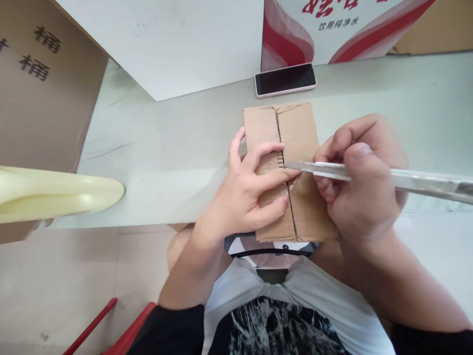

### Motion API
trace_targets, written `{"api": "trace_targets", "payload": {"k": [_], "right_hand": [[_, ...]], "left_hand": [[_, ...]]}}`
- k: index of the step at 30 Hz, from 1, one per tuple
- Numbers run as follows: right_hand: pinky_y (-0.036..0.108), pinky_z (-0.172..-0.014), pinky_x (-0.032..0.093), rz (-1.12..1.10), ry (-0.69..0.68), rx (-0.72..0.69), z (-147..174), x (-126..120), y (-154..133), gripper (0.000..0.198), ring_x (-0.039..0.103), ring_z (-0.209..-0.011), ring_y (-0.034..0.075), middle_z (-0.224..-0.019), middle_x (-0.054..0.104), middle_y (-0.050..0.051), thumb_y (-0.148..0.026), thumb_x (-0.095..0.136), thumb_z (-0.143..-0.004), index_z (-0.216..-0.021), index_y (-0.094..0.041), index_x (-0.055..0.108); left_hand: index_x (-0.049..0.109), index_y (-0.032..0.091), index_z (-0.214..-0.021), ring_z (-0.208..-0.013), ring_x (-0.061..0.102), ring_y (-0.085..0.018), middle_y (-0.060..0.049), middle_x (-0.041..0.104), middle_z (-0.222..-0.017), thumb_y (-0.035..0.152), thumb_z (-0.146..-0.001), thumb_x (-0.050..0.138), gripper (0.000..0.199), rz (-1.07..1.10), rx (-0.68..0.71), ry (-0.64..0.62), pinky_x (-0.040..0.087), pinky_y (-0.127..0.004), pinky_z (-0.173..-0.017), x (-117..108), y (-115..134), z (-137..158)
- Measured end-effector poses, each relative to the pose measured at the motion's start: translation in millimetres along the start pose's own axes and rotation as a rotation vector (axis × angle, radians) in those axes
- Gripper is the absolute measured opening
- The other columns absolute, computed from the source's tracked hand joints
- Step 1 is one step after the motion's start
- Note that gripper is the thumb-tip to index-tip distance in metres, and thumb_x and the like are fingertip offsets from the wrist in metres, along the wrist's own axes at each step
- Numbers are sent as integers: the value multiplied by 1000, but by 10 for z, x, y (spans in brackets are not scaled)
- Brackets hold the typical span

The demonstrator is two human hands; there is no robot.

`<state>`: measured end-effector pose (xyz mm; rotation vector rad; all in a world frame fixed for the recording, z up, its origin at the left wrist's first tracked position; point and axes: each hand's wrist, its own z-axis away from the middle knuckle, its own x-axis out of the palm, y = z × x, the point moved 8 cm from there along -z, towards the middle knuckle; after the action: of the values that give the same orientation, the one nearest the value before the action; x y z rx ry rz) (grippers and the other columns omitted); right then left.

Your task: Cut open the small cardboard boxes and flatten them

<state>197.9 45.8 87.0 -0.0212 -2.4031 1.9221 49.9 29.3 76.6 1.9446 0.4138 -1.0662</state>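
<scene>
A small flat brown cardboard box [295, 130] lies at the table's near edge, its two flaps meeting in a centre seam. My left hand [247, 190] presses on the left flap, fingertips at the seam. My right hand [360, 182] grips a long silver utility knife [406, 178] that runs off to the right. The blade tip touches the seam about halfway down, just beyond my left index finger.
A phone [285, 79] lies face up behind the box. A white sheet [173, 44] and a red-and-white water carton [332, 29] stand at the back. A large brown carton [40, 88] and a cream plastic piece [59, 192] sit left. The grey table [166, 148] ends near my body.
</scene>
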Motion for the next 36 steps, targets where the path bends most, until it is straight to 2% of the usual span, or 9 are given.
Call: {"api": "trace_targets", "payload": {"k": [7,14,18,25,29,32,36], "right_hand": [[33,-49,31,3,-4,22,7,-2,32,16,37,-48,16,-62,48,-4,-35,61,-94,-82,-29,53],[32,-47,33,42,1,25,18,-23,48,25,40,-50,15,-66,49,-3,-47,63,-94,-82,-29,52],[33,-48,34,50,9,41,19,-27,65,27,41,-52,16,-66,49,-2,-52,62,-94,-84,-29,53],[33,-48,33,31,10,48,14,-12,36,24,39,-50,15,-65,49,-2,-46,62,-95,-81,-28,52],[32,-48,30,3,5,42,12,3,13,17,38,-49,14,-65,47,-3,-35,59,-94,-81,-28,52],[32,-48,31,-5,1,29,9,8,5,17,38,-49,13,-65,47,-4,-33,58,-95,-81,-27,52],[30,-43,27,-26,-1,0,11,6,1,28,37,-46,12,-63,48,-5,-47,65,-96,-81,-27,53]], "left_hand": [[80,37,-114,-150,48,-35,-8,57,-152,38,-87,73,28,60,74,-8,0,-71,-134,-49,97,21],[70,35,-121,-152,46,-33,-8,55,-155,41,-84,75,38,76,10,-27,-2,-67,-137,-29,56,19],[71,33,-109,-150,48,-33,-8,57,-151,41,-87,71,23,66,11,-20,-1,-64,-138,-26,46,21],[72,31,-101,-148,50,-32,-8,57,-150,36,-87,67,15,90,37,1,-1,-65,-137,-40,52,19],[68,32,-100,-149,49,-32,-6,58,-149,34,-84,69,16,82,4,-19,-3,-63,-138,-24,40,19],[64,31,-103,-149,49,-30,-7,58,-150,33,-85,67,18,113,8,-9,-4,-61,-139,-24,45,26],[57,32,-116,-149,50,-28,-7,61,-146,33,-88,63,29,173,20,52,-5,-60,-139,-45,23,32]]}}
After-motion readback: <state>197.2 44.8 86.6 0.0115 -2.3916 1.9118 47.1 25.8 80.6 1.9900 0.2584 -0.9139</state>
